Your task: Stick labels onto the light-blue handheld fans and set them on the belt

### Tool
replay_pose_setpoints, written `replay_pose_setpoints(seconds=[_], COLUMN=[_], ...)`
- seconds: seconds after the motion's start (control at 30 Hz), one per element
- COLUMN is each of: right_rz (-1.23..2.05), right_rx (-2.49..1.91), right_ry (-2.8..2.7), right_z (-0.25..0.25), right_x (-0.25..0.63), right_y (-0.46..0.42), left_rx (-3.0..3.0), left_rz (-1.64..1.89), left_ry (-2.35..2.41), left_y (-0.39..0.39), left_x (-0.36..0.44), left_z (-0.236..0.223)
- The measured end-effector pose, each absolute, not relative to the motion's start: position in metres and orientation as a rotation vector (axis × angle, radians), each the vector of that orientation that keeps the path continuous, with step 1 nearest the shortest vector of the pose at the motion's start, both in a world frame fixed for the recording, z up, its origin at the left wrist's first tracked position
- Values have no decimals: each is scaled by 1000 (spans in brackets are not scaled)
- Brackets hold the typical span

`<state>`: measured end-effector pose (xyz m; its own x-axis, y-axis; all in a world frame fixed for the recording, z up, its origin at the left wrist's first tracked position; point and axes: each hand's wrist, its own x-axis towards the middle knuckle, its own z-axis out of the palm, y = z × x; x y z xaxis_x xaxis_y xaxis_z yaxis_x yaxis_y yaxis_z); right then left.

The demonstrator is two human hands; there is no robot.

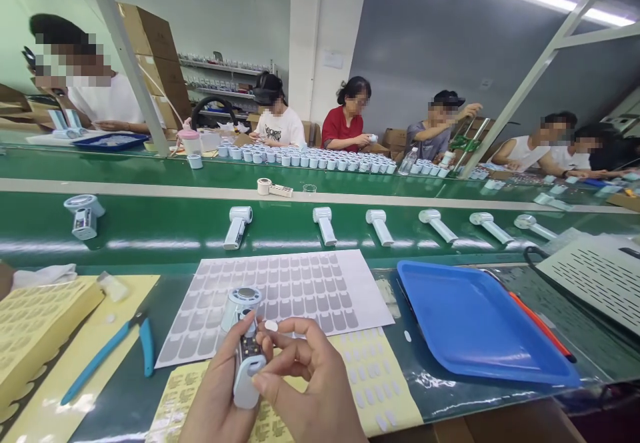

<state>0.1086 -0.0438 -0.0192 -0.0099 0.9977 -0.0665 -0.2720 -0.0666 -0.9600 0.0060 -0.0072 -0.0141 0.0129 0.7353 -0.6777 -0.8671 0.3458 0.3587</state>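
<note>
My left hand (220,389) is wrapped around a pale blue handheld fan (247,389), its round head pointing away from me. The handle is uncovered along part of its length, so a dark circuit board (250,345) shows. My right hand (313,376) is closed at the lower end of the handle, thumb against its edge. A small white oval sticker (271,325) sits at the tip of my right index finger. Beneath the hands lie a white sheet of grey stickers (305,289) and a yellow backing sheet (395,396) with pale oval stickers.
A blue tray (475,323) is at right, beside an orange-handled tool (543,326). Blue-handled pliers (100,363) and stacked yellow sheets (45,336) lie left. Several fans (325,226) line the green conveyor (280,229). Across it, co-workers (347,119) sit behind rows of fan heads (310,158).
</note>
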Motion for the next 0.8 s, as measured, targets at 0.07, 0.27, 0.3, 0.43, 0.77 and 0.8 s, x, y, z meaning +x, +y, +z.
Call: replay_pose_setpoints(seconds=[0.07, 0.27, 0.3, 0.43, 0.77, 0.8], right_rz=[1377, 1360, 1355, 1329, 907, 951], right_rx=[-1039, -1054, -1061, -1080, -1273, -1277], right_ry=[-971, -997, -1004, -1037, -1278, -1241], right_z=[-21, -24, -23, -22, -31, -31], right_x=[108, 107, 108, 108, 102, 104], right_y=[-43, -42, -42, -42, -51, -50], left_rx=[-169, -170, -175, -189, -167, -192], left_rz=[1266, 1251, 1245, 1239, 1210, 1187], left_ry=[920, 911, 911, 900, 966, 972], left_y=[-7, -9, -9, -10, -21, -21], left_x=[6, 6, 6, 4, 12, 12], left_z=[-14, -13, -13, -14, 4, 7])
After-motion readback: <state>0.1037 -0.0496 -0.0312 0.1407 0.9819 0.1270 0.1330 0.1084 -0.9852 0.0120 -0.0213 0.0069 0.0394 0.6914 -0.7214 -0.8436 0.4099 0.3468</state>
